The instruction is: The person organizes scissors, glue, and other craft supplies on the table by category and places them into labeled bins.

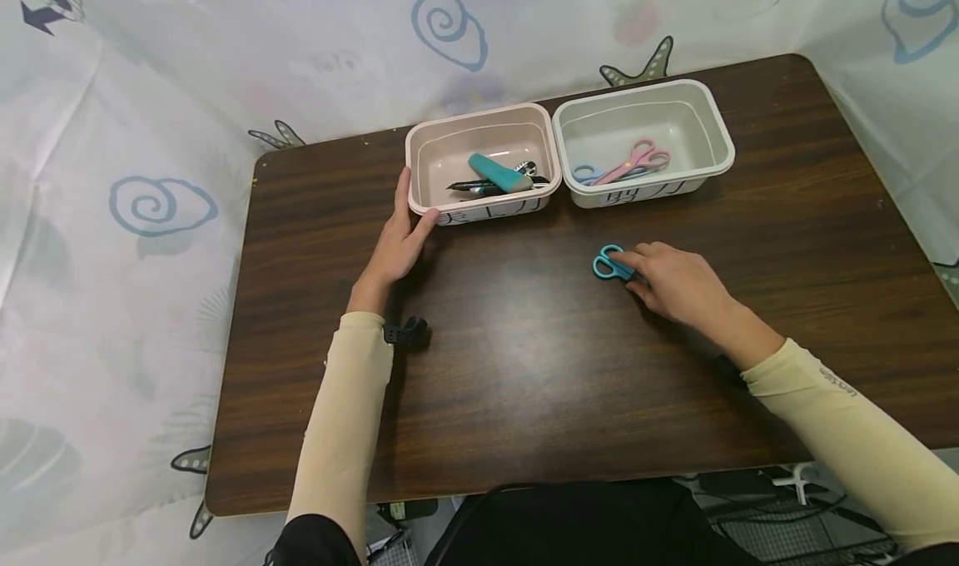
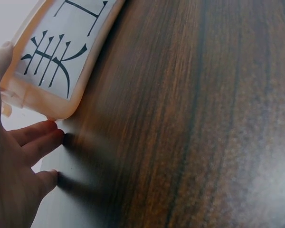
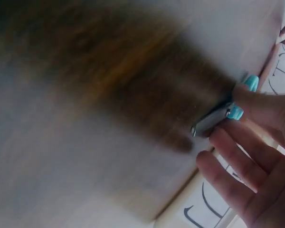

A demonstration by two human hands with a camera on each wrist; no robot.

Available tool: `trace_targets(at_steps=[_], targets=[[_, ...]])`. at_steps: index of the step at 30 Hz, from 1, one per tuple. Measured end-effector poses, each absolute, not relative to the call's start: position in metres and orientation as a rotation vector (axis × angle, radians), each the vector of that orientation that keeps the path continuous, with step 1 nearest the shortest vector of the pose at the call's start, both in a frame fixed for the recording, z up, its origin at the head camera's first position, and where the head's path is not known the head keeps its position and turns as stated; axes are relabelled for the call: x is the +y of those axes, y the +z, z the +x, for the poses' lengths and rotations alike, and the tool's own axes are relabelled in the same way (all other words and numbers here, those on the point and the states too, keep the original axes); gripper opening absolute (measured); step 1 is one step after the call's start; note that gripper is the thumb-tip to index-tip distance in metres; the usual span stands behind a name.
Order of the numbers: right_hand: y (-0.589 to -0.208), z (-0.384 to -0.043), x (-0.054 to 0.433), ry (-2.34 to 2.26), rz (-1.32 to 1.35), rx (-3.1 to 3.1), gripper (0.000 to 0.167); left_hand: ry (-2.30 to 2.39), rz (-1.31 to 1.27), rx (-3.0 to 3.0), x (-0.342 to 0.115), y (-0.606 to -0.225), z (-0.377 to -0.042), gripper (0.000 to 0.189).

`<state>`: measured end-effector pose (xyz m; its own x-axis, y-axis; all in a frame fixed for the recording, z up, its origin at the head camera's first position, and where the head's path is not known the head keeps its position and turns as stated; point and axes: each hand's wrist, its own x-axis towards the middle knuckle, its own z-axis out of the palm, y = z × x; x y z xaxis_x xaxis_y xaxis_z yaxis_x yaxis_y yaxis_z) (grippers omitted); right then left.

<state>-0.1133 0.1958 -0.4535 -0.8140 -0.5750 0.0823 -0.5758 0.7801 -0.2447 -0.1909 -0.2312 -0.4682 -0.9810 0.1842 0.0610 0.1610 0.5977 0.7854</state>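
My right hand (image 1: 678, 283) pinches a small pair of scissors (image 1: 613, 263) with turquoise handles, low over the table. In the right wrist view their short metal blades (image 3: 211, 119) stick out past the thumb, and the other fingers are spread. My left hand (image 1: 393, 254) touches the front left corner of the pink bin (image 1: 442, 137), thumb at the front rim, fingers fairly straight along the side. Inside this bin lie a teal-handled tool (image 1: 499, 172), black pens (image 1: 470, 185) and a small metal item. The pale green bin (image 1: 689, 116) beside it holds pink scissors (image 1: 629, 163) and a blue-handled pair (image 1: 586, 173).
Both bins stand side by side at the back of the dark wooden table (image 1: 509, 383), with written labels (image 2: 57, 52) on their fronts. A patterned curtain (image 1: 337, 58) hangs behind the table. Below the front edge are cables and mesh baskets (image 1: 779, 533).
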Motion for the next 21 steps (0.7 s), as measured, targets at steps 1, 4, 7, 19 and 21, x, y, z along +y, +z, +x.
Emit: trace_targets(at_steps=[1, 4, 7, 19, 21], targets=[[-0.4541, -0.113, 0.1952, 0.402, 0.951, -2.964, 0.045, 1.364, 0.299, 2.784, -0.231, -0.4688, -0.1907, 0.08], [-0.4552, -0.1128, 0.1932, 0.373, 0.937, -2.972, 0.042, 1.368, 0.297, 2.784, -0.2308, -0.4697, -0.1908, 0.079], [-0.4559, -0.1125, 0.1919, 0.368, 0.936, -2.956, 0.039, 1.372, 0.306, 2.785, -0.2308, -0.4697, -0.1911, 0.08], [-0.46, -0.1084, 0.1917, 0.375, 0.989, -2.918, 0.029, 1.379, 0.317, 2.787, -0.2299, -0.4707, -0.1913, 0.079], [-0.4608, -0.1076, 0.1915, 0.367, 0.997, -2.917, 0.029, 1.379, 0.314, 2.787, -0.2303, -0.471, -0.1912, 0.079]])
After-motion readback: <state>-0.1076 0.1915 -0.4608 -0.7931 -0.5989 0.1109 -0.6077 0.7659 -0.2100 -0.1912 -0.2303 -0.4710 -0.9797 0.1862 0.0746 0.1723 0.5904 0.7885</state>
